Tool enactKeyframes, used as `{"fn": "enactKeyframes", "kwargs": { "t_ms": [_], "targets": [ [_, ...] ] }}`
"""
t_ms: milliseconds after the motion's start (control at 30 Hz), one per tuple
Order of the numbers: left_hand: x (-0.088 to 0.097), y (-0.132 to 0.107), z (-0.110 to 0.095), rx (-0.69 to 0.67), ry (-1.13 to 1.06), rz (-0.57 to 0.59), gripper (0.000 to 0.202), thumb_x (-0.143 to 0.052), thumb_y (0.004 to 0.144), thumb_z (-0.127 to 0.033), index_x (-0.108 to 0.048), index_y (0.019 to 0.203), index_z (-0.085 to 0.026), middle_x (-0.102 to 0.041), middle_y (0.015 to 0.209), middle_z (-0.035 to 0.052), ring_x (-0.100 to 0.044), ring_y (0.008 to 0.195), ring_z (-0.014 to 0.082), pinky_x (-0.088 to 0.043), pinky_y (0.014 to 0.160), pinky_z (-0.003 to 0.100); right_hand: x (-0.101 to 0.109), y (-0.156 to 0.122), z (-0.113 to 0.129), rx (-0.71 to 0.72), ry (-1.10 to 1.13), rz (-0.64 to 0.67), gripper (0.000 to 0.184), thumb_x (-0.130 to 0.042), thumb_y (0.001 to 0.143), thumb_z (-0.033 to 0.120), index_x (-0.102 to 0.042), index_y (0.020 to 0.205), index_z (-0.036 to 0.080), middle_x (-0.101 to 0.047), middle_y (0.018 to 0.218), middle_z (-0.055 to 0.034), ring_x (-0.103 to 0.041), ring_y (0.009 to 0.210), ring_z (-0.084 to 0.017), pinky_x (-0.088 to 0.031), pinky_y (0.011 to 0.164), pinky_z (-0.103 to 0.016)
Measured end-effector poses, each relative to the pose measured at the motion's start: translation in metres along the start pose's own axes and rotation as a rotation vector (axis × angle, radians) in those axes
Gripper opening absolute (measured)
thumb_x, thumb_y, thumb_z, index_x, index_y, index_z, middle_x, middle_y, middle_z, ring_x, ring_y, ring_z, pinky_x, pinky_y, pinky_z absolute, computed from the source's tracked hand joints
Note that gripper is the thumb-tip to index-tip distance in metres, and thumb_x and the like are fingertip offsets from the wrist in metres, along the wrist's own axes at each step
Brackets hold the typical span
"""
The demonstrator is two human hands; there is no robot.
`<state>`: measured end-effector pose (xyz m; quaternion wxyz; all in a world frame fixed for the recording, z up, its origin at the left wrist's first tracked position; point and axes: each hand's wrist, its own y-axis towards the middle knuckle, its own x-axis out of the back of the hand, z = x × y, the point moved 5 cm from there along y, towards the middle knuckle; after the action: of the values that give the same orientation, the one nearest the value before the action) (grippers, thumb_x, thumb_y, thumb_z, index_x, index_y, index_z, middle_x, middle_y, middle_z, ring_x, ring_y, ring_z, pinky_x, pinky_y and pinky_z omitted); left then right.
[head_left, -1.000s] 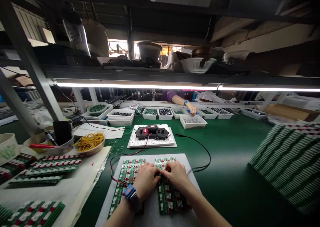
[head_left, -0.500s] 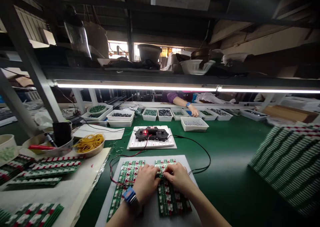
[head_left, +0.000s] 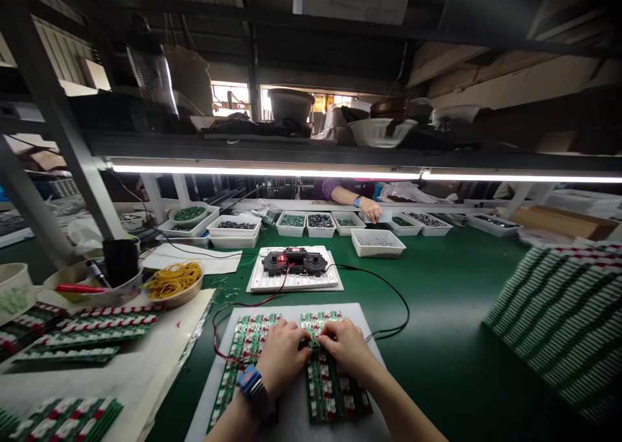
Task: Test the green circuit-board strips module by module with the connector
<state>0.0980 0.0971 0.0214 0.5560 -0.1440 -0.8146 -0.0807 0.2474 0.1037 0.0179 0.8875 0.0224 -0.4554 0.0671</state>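
Note:
Two green circuit board panels lie side by side on a white foam pad (head_left: pixel 286 422): the left panel (head_left: pixel 240 351) and the right panel (head_left: pixel 335 396). My left hand (head_left: pixel 282 358), with a blue watch at the wrist, and my right hand (head_left: pixel 347 348) rest on them with fingers curled. Their fingertips meet over the top of the right panel, pinching something small that I cannot make out. Red and black wires (head_left: pixel 389 293) run from under my hands to a black tester (head_left: pixel 294 260) with a red display on a white tray.
Stacks of green boards lie at left (head_left: pixel 92 335) and at right (head_left: pixel 564 312). A bowl of yellow rubber bands (head_left: pixel 172 280) and a black cup (head_left: pixel 120 257) stand at left. White parts bins (head_left: pixel 376 241) line the far side, where another person's hand (head_left: pixel 372 210) reaches.
My hands have stayed on the boards, shifting only slightly. The other person's hand at the far bins has drawn back a little.

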Motion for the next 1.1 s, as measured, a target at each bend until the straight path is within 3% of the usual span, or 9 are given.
{"fn": "enactKeyframes", "kwargs": {
  "t_ms": [367,767,900,1100],
  "targets": [
    [-0.001,0.000,-0.003,-0.030,-0.027,-0.054,0.017,-0.062,0.084,-0.025,-0.075,0.096,-0.024,-0.069,0.094,0.0045,-0.053,0.102,0.0247,-0.038,0.093,0.034,-0.003,0.006,-0.003,-0.067,0.002,0.015,0.014,-0.061,0.082,0.023,-0.074,0.078,0.022,-0.073,0.087,-0.0026,-0.060,0.096,-0.021,-0.034,0.080,-0.028],
    [0.010,-0.003,-0.007,-0.077,0.038,-0.105,0.013,-0.062,0.086,-0.023,-0.073,0.092,-0.023,-0.069,0.095,0.0040,-0.053,0.103,0.0246,-0.036,0.095,0.038,0.001,0.003,-0.003,-0.004,0.113,-0.033,0.013,-0.062,0.078,0.022,-0.075,0.076,0.021,-0.073,0.082,-0.0014,-0.061,0.090,-0.020,-0.040,0.081,-0.026],
    [0.015,-0.006,-0.009,-0.105,0.007,-0.068,0.014,-0.063,0.085,-0.027,-0.074,0.094,-0.026,-0.070,0.093,0.0030,-0.055,0.101,0.0248,-0.036,0.093,0.038,0.001,0.003,-0.005,0.023,0.166,0.040,0.016,-0.061,0.080,0.026,-0.075,0.075,0.020,-0.072,0.076,-0.0009,-0.062,0.080,-0.019,-0.042,0.072,-0.025],
    [0.011,-0.008,-0.008,-0.118,0.008,0.023,0.013,-0.064,0.080,-0.026,-0.075,0.088,-0.026,-0.072,0.090,0.0015,-0.057,0.097,0.0246,-0.038,0.088,0.036,-0.004,0.002,-0.008,0.042,0.185,0.135,0.012,-0.063,0.072,0.020,-0.074,0.074,0.018,-0.072,0.071,-0.0008,-0.061,0.072,-0.016,-0.040,0.062,-0.022]
  ]
}}
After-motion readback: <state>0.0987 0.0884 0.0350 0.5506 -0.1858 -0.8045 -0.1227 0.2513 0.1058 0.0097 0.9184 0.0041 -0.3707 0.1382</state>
